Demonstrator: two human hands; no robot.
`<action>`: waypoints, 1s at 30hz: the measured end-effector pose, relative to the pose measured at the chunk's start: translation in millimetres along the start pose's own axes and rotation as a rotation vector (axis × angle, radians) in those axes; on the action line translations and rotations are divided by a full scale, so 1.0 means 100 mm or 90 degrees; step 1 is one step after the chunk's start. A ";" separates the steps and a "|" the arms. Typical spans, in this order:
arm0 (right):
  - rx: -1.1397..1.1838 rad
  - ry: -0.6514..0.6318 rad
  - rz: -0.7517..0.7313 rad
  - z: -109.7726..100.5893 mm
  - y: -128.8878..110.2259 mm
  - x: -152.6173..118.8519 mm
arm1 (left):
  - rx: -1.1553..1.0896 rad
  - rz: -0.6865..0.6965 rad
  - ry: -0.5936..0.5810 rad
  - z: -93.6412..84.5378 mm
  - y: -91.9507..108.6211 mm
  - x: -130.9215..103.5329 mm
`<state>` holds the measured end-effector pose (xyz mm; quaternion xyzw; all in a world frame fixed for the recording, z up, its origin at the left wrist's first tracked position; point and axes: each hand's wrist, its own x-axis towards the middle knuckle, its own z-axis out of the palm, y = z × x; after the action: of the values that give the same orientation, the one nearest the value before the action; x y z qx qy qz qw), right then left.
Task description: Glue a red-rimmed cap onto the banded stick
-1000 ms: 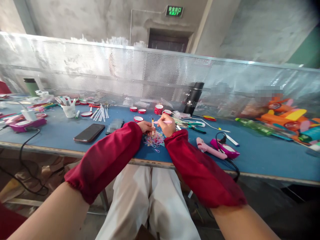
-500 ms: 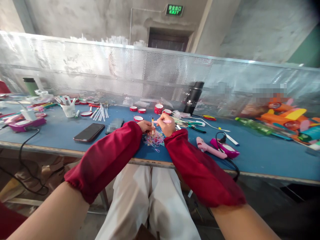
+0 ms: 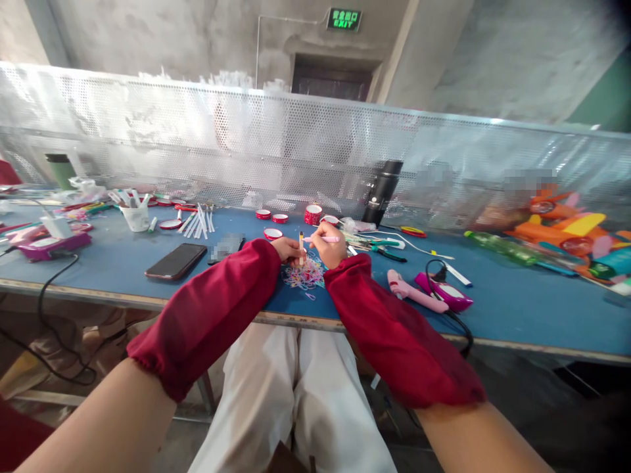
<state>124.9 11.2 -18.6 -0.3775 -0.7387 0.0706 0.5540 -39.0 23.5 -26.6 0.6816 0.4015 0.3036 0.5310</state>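
Over the blue table, my left hand pinches a short, narrow upright stick, pale with a yellowish dark-tipped top; its exact kind is too small to tell. My right hand is closed round a pink pen-like tool, held level with its tip pointing left at the stick. Below both hands lies a loose pile of thin pastel loops, with one loop apart from it near the table edge. Just beyond my left hand sits a red-rimmed round roll.
Left of my arms lie a phone, a cup of pens and white strips. A black bottle stands behind my right hand, near pliers. Further right are a pink glue gun, its purple base and orange toys.
Hardly anything differs. Both hands keep their places and their grips, with the pink tool's tip still close against the stick.
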 end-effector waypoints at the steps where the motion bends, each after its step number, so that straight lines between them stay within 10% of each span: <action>1: 0.003 -0.003 -0.001 0.00 0.00 0.00 | 0.002 0.002 -0.002 -0.01 -0.01 0.01; 30: 0.002 -0.006 -0.005 0.01 0.02 0.01 | 0.002 -0.010 0.011 0.01 0.01 -0.01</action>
<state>125.2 13.4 -19.0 -0.3737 -0.7426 0.0713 0.5512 -38.8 22.2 -25.4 0.6767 0.4116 0.3049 0.5289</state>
